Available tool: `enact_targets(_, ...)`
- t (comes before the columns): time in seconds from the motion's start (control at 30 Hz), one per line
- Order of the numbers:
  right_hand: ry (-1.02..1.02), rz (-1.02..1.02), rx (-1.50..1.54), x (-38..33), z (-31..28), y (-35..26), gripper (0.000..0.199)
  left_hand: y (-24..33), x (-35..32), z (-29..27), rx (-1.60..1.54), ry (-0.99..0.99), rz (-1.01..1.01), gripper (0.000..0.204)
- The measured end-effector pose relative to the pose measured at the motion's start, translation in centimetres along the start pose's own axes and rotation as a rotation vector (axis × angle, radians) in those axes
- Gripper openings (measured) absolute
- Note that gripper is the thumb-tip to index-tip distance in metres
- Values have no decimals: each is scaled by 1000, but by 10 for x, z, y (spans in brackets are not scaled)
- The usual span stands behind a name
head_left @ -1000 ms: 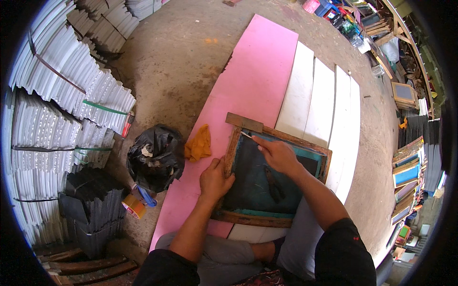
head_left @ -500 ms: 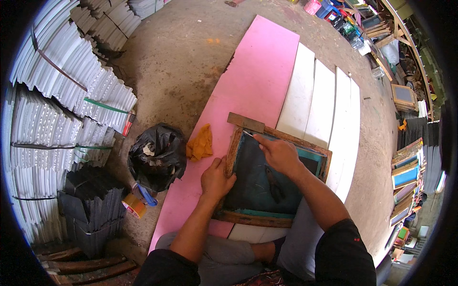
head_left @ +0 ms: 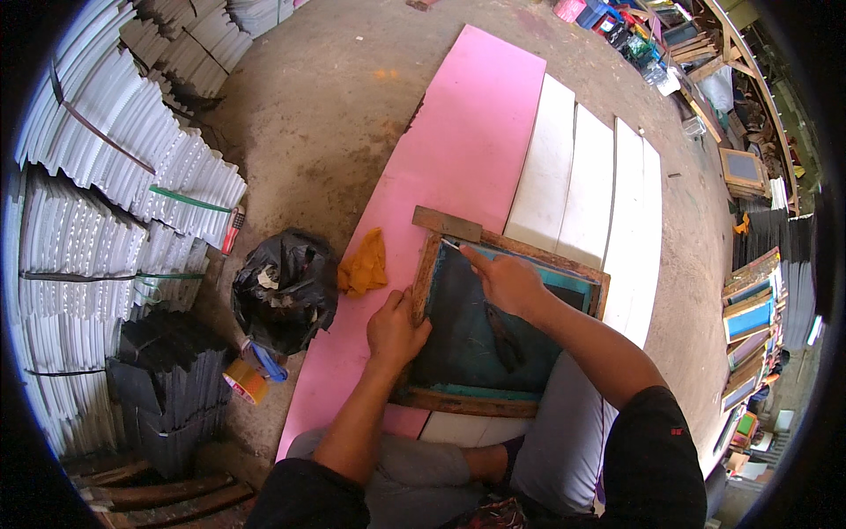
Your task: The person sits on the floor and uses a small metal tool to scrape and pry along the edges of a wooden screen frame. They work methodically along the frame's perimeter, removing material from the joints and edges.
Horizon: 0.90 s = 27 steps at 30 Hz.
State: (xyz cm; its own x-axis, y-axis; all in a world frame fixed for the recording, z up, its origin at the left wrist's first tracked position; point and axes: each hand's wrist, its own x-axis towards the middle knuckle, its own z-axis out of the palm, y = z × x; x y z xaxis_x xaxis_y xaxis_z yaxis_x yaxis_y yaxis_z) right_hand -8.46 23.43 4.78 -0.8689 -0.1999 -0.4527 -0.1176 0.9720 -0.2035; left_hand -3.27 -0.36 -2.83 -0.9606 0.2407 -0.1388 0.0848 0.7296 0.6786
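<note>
A screen-printing frame (head_left: 489, 405) with worn wooden sides and dark mesh leans across my lap and the boards. My left hand (head_left: 397, 331) is closed round its left side. At the far left inner corner, my right hand (head_left: 509, 284) pinches a thin, pale tool (head_left: 451, 244) whose tip touches the corner; its exact kind is hidden by my fingers. A flat piece of wood (head_left: 447, 223) sits against the frame's far left corner. Dark pliers (head_left: 504, 342) lie on the mesh below my right hand.
Under the frame lie a pink board (head_left: 471, 115) and white boards (head_left: 548, 141). An orange cloth (head_left: 362, 263), a black plastic bag (head_left: 284, 304) and a tape roll (head_left: 245, 381) are at left, beside stacked white sheets (head_left: 79, 229). More frames (head_left: 749, 322) stand far right.
The whole view has shifted slightly, moving the scene a little to the left. My hands keep their hold on the frame and the thin tool, whose tip stays at the same corner.
</note>
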Motion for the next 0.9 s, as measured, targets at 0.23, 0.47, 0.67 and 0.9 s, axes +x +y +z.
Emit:
enact_targets(0.23,229,-181,486,20,55,46,47,1,2,-1,-21,-27,-9,66)
enact_targets(0.47,-71,29,894,17,36,38,46,-1,1,-1,-28,-15,19,67)
enact_targets(0.67,-325,319,1392,9,11,23,42,-1,0,-5,-34,-24,25,67)
enact_targets(0.9,88,129,370,-18,19,-13,44,2,0,-8,-37,-38,-12,67)
